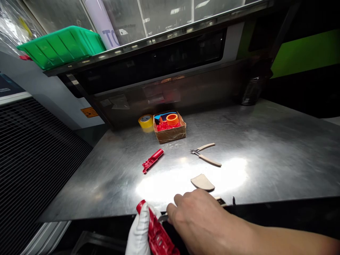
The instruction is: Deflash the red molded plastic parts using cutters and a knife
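Note:
Wearing a white glove, my left hand (139,232) is closed around a red moulded plastic part (158,232), low in the view at the table's front edge. My bare right hand (196,219) is closed on a knife (163,217); only a short piece of its metal blade shows, against the side of the red part, and its handle is hidden in the fist. A second red plastic part (153,160) lies on the table beyond my hands. To its right rest side cutters (205,154) with beige handles, spread apart. A beige curved flat piece (202,182) lies just past my right hand.
On the metal table (278,152) stands a cardboard box (171,135) with red scraps and an orange ring, beside a yellow tape roll (146,121). A dark bottle (251,91) stands at the back right. A green bin (62,46) sits on the shelf above.

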Available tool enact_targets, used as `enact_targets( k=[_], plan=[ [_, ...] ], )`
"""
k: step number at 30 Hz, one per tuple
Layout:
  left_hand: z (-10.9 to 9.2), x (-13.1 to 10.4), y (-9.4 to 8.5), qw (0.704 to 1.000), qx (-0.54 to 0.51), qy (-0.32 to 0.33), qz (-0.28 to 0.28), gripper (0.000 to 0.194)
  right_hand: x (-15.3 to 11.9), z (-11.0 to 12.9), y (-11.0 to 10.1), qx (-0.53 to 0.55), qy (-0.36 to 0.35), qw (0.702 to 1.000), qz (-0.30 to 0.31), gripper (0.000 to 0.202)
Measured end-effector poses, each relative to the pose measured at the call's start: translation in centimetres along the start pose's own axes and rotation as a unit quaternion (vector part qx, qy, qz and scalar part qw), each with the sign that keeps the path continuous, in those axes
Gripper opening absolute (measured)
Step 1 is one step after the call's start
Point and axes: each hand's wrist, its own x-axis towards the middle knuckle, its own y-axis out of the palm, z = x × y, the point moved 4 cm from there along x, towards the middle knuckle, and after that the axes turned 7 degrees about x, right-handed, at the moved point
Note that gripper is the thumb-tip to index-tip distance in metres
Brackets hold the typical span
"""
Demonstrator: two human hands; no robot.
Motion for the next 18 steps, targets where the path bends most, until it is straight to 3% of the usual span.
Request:
enact_targets(
  k=[3, 7, 18],
  plan=[
    [0.0, -0.7, 0.5, 0.997, -0.066, -0.049, 0.014, 0.044, -0.8, -1.2, -0.5, 0.023, 0.055, 0.996, -0.064, 0.01],
    [0.0, -1.5, 1.2, 0.986, -0.109, -0.12, 0.044, 0.047, -1.6, -2.8, -0.8, 0.118, 0.116, 0.983, -0.083, 0.014],
    [-0.2, -2.0, 1.7, 0.979, -0.113, -0.149, 0.08, 0.046, -2.2, -4.8, -0.1, 0.224, 0.157, 0.958, -0.083, 0.014]
  ],
)
